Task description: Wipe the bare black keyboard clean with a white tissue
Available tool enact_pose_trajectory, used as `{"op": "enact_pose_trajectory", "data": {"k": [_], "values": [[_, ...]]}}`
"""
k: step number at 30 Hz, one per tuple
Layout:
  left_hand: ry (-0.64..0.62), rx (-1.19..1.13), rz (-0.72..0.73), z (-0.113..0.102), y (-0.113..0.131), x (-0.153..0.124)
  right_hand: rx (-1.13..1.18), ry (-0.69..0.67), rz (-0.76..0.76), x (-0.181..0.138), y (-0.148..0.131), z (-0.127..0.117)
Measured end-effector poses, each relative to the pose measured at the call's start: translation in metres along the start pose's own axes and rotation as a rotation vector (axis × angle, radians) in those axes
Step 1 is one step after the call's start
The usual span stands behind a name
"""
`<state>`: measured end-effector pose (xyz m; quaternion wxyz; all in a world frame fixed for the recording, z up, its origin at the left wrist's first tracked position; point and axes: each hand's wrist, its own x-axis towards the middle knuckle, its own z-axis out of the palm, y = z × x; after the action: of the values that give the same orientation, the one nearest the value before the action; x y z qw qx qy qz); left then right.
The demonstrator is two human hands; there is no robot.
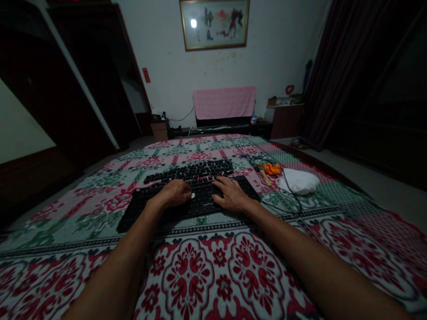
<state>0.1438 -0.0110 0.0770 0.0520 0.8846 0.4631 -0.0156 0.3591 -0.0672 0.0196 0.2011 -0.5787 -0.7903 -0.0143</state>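
One keyboard (200, 206), probably light, stiff; best held by ends (125, 223). Left hand (175, 192) pinches white scrap (192, 195); right hand (230, 194) loosely spread on keyboard, gripping nothing visible.

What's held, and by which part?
Left hand apparently holds a small white piece, gripped part hidden; right hand, on the keyboard base, shows no hold.

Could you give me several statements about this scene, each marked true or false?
1. The left hand has a small white thing at its fingertips. True.
2. The orange thing lies left of the keyboard base. False: it lies right of it.
3. The pink cloth hangs below the framed picture. True.
4. The right hand grips the pink cloth. False: it is at the keyboard base.
5. Black keys lie beyond the keyboard base. True.
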Motion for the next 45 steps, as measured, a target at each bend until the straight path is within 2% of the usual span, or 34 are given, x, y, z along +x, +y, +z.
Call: {"op": "enact_pose_trajectory", "data": {"k": [4, 11, 15, 20, 24, 30, 33, 39, 45], "values": [[-0.039, 0.011, 0.034, 0.001, 0.003, 0.001, 0.009, -0.018, 0.005, 0.000, -0.001, -0.001], [-0.094, -0.104, 0.077, -0.003, -0.006, 0.000, 0.006, -0.018, 0.002, 0.000, 0.001, 0.000], [-0.003, -0.104, 0.096, -0.004, 0.001, 0.001, 0.002, -0.028, 0.005, 0.000, 0.000, 0.000], [0.097, 0.046, 0.200, 0.007, 0.017, 0.004, 0.001, -0.011, 0.007, -0.001, 0.000, 0.000], [0.095, 0.104, 0.197, 0.010, 0.021, 0.004, 0.002, -0.002, -0.003, -0.001, 0.000, 0.000], [0.004, 0.052, 0.074, 0.000, 0.011, 0.002, 0.014, -0.011, 0.003, -0.001, 0.000, -0.001], [0.024, 0.022, 0.049, -0.003, 0.008, 0.002, 0.017, -0.013, 0.006, -0.001, 0.000, -0.001], [0.131, 0.041, 0.139, 0.007, 0.018, 0.006, 0.017, -0.013, 0.005, -0.001, 0.001, 0.000], [0.122, 0.067, 0.216, 0.017, 0.017, 0.008, 0.015, -0.024, 0.011, -0.001, 0.000, -0.001]]}}
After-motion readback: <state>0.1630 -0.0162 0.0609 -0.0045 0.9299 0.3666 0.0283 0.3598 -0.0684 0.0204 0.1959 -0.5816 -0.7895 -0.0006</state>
